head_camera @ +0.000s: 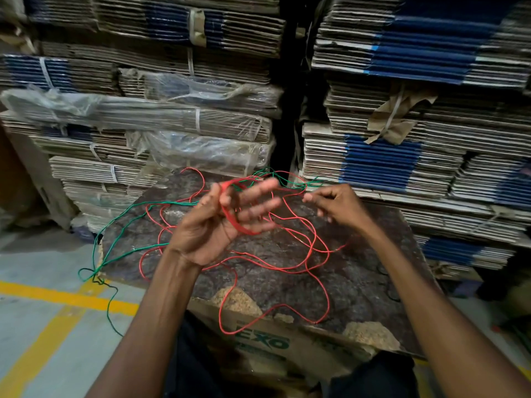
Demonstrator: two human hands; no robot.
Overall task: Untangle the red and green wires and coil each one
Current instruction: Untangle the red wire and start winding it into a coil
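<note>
Where the view begins at its lower edge, 2 bare forearms extend forward over a cardboard box [275,344] printed with green lettering, which supports a dark worn board [359,271] with chipped, crumbling patches along its near edge. Loose loops of the red wire [290,261] lie spread across this board, and 1 loop hangs over the near edge against the box face. To the left, the green wire [130,209] runs off the board's left edge and trails down onto the grey floor [37,326], which carries yellow painted lines [71,300].

Above the board centre, the left hand [227,218] is raised with palm facing right and fingers spread. Several turns of red wire are wound as a coil around this hand, passing between thumb and fingers and under the palm edge; the thumb presses the coil near its top. The right hand [333,203] is level with the left and just beside it, fingers curled, with thumb and forefinger pinching a strand. Motion blur prevents confirming whether that strand is red or green. Beyond both hands, red and green strands cross in a tangle at the board's far edge.

Behind the board, bundles of flattened corrugated cartons [416,90], brown with blue bands, are strapped and stacked in 2 columns. Some left-column bundles are wrapped in clear plastic film [138,107].
</note>
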